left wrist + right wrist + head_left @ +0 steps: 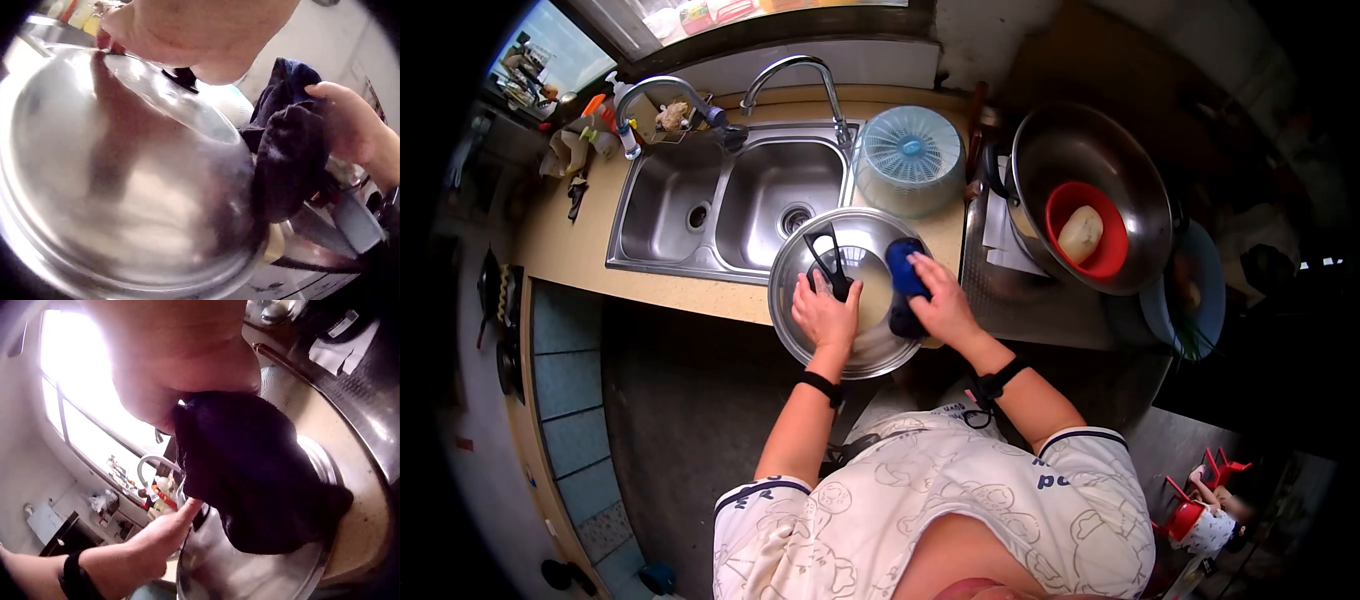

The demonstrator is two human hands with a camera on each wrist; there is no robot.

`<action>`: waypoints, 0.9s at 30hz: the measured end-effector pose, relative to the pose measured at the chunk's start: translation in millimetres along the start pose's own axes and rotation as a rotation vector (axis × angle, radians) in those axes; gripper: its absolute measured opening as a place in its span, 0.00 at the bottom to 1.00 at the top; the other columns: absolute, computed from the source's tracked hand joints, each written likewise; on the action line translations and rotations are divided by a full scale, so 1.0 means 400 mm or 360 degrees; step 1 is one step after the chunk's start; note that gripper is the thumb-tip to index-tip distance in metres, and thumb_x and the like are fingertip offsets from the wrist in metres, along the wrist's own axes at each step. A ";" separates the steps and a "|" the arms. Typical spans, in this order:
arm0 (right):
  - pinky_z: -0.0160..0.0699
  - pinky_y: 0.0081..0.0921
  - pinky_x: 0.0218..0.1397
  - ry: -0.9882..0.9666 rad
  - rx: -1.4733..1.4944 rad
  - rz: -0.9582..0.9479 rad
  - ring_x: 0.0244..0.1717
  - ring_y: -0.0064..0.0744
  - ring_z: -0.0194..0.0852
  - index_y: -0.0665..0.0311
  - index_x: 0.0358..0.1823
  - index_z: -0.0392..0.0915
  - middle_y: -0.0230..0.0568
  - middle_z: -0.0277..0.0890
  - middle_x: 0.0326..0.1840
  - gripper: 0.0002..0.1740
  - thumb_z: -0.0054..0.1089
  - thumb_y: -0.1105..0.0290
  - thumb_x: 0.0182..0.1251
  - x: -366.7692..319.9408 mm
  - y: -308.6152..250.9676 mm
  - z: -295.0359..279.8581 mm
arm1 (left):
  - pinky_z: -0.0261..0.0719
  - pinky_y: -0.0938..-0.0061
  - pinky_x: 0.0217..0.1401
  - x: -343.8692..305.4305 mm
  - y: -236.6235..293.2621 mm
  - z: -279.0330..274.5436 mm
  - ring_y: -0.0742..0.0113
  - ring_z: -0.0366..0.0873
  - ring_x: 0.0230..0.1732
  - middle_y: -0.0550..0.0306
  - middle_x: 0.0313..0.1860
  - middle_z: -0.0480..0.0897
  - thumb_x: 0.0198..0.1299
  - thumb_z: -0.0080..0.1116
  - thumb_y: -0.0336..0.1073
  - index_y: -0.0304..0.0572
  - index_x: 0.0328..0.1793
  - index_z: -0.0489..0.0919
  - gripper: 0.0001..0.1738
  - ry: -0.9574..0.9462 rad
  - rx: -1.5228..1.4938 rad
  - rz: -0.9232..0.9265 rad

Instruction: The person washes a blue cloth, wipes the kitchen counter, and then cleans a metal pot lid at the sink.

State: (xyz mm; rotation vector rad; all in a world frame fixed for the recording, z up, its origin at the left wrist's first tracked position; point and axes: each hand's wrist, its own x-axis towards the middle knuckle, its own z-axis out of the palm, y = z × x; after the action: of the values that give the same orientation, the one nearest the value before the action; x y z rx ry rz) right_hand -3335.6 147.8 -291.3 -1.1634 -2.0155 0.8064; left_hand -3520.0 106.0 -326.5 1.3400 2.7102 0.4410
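Note:
A large round steel lid (800, 335) with a clear centre panel overlaps the counter's front edge in the head view. My left hand (825, 312) grips the black handle (828, 258) at its middle; in the left wrist view that hand (206, 31) covers most of the handle. On the lid's right side, my right hand (945, 305) holds a dark blue cloth (905, 265) against the rim area. The cloth (287, 156) hangs in folds beside the lid (125, 162) in the left wrist view. Seen from the right wrist, the cloth (250, 475) hides much of the lid (219, 569).
A double sink (670, 205) with two faucets lies behind left. Close behind the lid stands a blue-topped plastic basket (912, 150). To the right, a big steel wok (1040, 130) holds a red bowl (1060, 200) with a pale lump, beside a blue basin (1215, 300).

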 end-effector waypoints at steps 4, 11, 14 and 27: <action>0.62 0.40 0.60 -0.0313 -0.0397 -0.0529 0.59 0.49 0.60 0.61 0.56 0.70 0.42 0.61 0.64 0.31 0.58 0.69 0.44 -0.027 0.003 0.086 | 0.46 0.56 0.71 0.058 -0.066 -0.039 0.52 0.49 0.71 0.46 0.69 0.58 0.46 0.61 0.55 0.45 0.66 0.64 0.42 -0.0042 0.0007 0.0723; 0.53 0.50 0.66 -0.0325 -0.0640 -0.0522 0.65 0.50 0.53 0.60 0.57 0.69 0.41 0.57 0.67 0.31 0.58 0.68 0.46 0.038 0.020 0.153 | 0.42 0.53 0.72 0.079 -0.106 -0.001 0.51 0.44 0.73 0.51 0.71 0.54 0.48 0.59 0.54 0.47 0.69 0.60 0.43 -0.0256 -0.0037 0.1117; 0.54 0.49 0.66 -0.0210 -0.0635 -0.0467 0.64 0.52 0.55 0.61 0.56 0.70 0.43 0.59 0.66 0.28 0.56 0.67 0.49 0.160 0.052 0.192 | 0.41 0.54 0.72 0.078 -0.103 -0.001 0.51 0.44 0.73 0.51 0.71 0.54 0.49 0.57 0.56 0.49 0.69 0.59 0.42 -0.0249 -0.0059 0.1106; 0.69 0.37 0.50 -0.0174 -0.0489 0.0094 0.42 0.49 0.70 0.66 0.57 0.69 0.51 0.68 0.58 0.27 0.51 0.68 0.52 -0.127 0.166 0.080 | 0.39 0.51 0.71 0.060 -0.078 0.023 0.53 0.44 0.73 0.53 0.72 0.53 0.51 0.53 0.57 0.47 0.67 0.63 0.39 -0.0194 0.0002 0.0864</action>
State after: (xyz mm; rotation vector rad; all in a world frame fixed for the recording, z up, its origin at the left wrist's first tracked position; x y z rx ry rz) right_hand -3309.4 124.1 -373.5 -1.3801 -2.2623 0.6137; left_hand -3556.6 108.9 -343.4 2.0254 2.2221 0.3739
